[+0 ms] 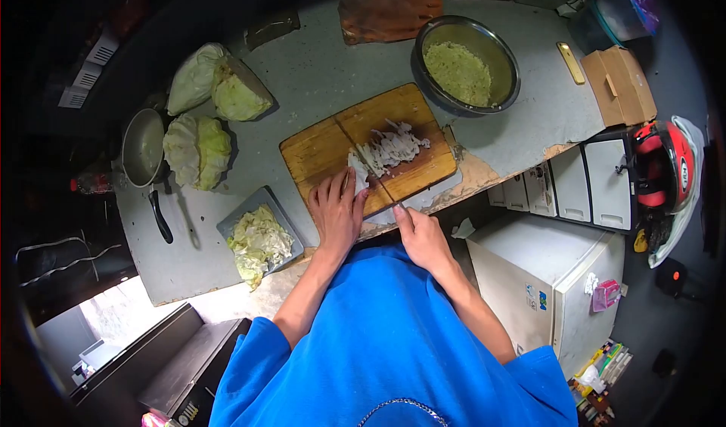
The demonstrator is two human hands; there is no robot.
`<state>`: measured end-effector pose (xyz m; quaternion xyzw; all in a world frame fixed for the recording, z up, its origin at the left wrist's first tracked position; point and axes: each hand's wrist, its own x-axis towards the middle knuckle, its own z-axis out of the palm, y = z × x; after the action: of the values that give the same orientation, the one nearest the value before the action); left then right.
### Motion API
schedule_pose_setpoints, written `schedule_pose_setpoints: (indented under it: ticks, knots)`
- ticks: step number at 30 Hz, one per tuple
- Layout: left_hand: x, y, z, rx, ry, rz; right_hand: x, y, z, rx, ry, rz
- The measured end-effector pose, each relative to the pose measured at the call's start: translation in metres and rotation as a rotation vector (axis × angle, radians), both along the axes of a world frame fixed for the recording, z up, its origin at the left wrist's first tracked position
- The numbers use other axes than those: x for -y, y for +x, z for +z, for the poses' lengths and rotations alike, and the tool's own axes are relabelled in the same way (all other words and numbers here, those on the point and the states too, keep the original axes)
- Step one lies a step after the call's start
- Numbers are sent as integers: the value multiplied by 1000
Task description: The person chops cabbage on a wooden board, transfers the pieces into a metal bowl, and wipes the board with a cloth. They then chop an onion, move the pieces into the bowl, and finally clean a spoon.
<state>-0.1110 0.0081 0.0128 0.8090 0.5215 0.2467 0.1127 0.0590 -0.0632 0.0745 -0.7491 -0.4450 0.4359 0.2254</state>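
Observation:
On the wooden cutting board (318, 155) lies a pile of sliced whitish food (397, 146), with an uncut piece (358, 170) at its left end. My left hand (336, 208) presses that piece against the board with bent fingers. My right hand (420, 234) is closed round the handle of a knife (370, 171), whose thin blade runs across the board between the uncut piece and the slices. The handle is mostly hidden in my fingers. Left of the board, a grey tray (291, 214) holds cabbage scraps (259, 239).
A metal bowl (508, 79) of chopped green food stands beyond the board. Cabbages (198, 151) and a black-handled pan (144, 147) are at the left. Carrots in plastic (386, 15) lie at the back. A white refrigerator (522, 276) and red helmet (665, 162) are at the right.

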Motion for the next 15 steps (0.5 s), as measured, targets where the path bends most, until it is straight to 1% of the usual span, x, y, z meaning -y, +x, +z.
schedule_pose_setpoints:
  ticks: [3,8,15]
  knots:
    - [-3,1,-2,-20,28,-13,8,-5,4,10,33,-6]
    - [-5,-3,-6,-23,21,-39,14,-14,-7,64,32,-3]
    - [-7,-9,-8,-27,10,-63,15,-17,4,52,-7,-18]
